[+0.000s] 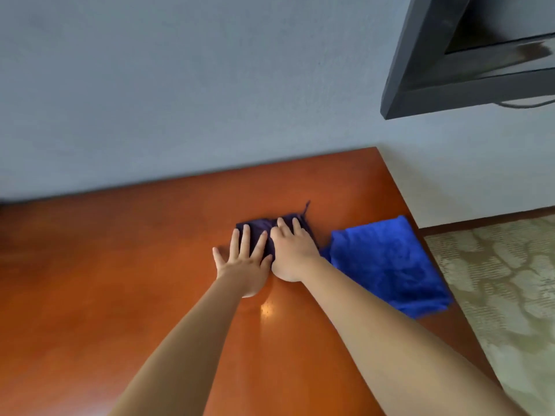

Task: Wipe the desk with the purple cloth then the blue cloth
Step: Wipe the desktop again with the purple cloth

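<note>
A small dark purple cloth [262, 228] lies folded on the glossy orange-brown desk [120, 265], near its far right part. My left hand [244, 261] lies flat with spread fingers, its fingertips pressing on the cloth's left half. My right hand [292, 253] lies flat beside it and presses on the cloth's right half, covering much of it. A bright blue cloth [387, 265] lies spread on the desk just right of my right hand, reaching the desk's right edge.
A grey wall [180, 85] runs along the desk's far edge. A dark screen [480, 61] hangs on the wall at the upper right, with a cable under it. Patterned carpet [504, 280] lies beyond the desk's right edge.
</note>
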A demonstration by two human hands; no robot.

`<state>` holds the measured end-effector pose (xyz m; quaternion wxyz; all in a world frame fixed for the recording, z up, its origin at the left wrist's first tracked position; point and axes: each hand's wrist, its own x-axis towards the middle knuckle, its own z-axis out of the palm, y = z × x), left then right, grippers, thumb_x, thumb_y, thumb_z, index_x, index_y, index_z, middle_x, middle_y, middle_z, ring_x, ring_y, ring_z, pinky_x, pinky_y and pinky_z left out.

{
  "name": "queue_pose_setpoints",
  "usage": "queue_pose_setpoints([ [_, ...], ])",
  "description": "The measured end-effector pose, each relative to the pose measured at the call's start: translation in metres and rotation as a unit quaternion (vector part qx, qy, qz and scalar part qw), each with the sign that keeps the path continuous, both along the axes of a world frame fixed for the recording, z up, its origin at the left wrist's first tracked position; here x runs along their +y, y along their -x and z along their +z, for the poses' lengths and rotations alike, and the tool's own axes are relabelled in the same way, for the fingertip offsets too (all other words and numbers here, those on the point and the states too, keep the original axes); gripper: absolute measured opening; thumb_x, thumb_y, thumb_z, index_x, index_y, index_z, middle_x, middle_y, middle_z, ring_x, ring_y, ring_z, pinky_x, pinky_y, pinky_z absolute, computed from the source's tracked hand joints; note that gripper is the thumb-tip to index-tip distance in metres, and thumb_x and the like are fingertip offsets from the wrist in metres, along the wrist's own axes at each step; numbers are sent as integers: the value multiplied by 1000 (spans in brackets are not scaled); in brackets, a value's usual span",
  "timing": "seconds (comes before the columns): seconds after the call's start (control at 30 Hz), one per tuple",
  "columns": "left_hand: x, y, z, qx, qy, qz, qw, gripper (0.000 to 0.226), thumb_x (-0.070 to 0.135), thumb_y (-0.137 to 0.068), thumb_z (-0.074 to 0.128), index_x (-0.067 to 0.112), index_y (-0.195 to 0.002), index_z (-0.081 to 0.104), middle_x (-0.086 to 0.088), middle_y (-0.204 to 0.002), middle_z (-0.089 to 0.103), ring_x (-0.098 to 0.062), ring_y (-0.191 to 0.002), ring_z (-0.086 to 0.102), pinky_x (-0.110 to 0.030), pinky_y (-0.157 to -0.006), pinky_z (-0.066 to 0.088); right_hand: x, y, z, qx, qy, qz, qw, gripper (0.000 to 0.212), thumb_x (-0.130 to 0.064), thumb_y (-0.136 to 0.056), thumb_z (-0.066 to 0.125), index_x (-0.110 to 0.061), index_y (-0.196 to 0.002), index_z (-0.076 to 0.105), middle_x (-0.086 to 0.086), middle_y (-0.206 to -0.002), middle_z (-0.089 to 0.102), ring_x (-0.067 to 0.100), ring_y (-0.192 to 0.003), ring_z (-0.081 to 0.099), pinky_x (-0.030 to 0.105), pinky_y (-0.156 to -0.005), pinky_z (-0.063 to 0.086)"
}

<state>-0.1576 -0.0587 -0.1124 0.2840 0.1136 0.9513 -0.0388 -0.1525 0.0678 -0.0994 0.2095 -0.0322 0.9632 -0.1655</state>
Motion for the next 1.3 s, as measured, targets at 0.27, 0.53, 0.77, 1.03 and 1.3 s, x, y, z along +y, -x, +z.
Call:
queue_pose_setpoints([
  [0.27,-59,-147,3,-34,5,40,999,57,47,-102,9,35,-146,-25,-3,-152,-36,-23,-141,-31,-63,-113,-5,-62,-142,-4,-13,9,36,999,63,-25,-94,45,-12,-149,17,7,-161,-8,31,-147,-13,40,-120,2],
  [0.53,-63,-226,3,-17,16,-30,999,57,48,-101,10,36,-149,-20,-2,-155,-32,-22,-143,-28,-63,-113,-4,-43,-246,-10,-5,21,21,1000,63,-36,-95,47,-24,-151,20,0,-162,-6,24,-148,-8,38,-119,3],
  [0.77,-8,-274,6,-48,31,-51,997,58,46,-102,11,32,-149,-20,-6,-154,-33,-26,-143,-28,-63,-113,-3,14,-302,-12,-13,-1,21,1000,57,-36,-99,40,-34,-151,17,-7,-162,-7,18,-148,-6,42,-119,2],
  [1.03,71,-325,7,-46,41,-56,997,58,47,-102,11,35,-148,-22,-6,-154,-33,-26,-143,-27,-65,-112,-5,102,-351,-11,-14,-2,26,1000,50,-35,-101,33,-38,-150,20,-11,-161,-5,14,-148,-4,42,-119,5],
  [1.3,128,-340,5,-23,35,-81,996,58,45,-102,12,35,-148,-22,-6,-156,-30,-27,-144,-25,-66,-110,-8,154,-376,-15,46,-7,-15,999,48,-26,-100,38,-33,-147,29,-6,-161,7,17,-148,6,36,-119,9],
])
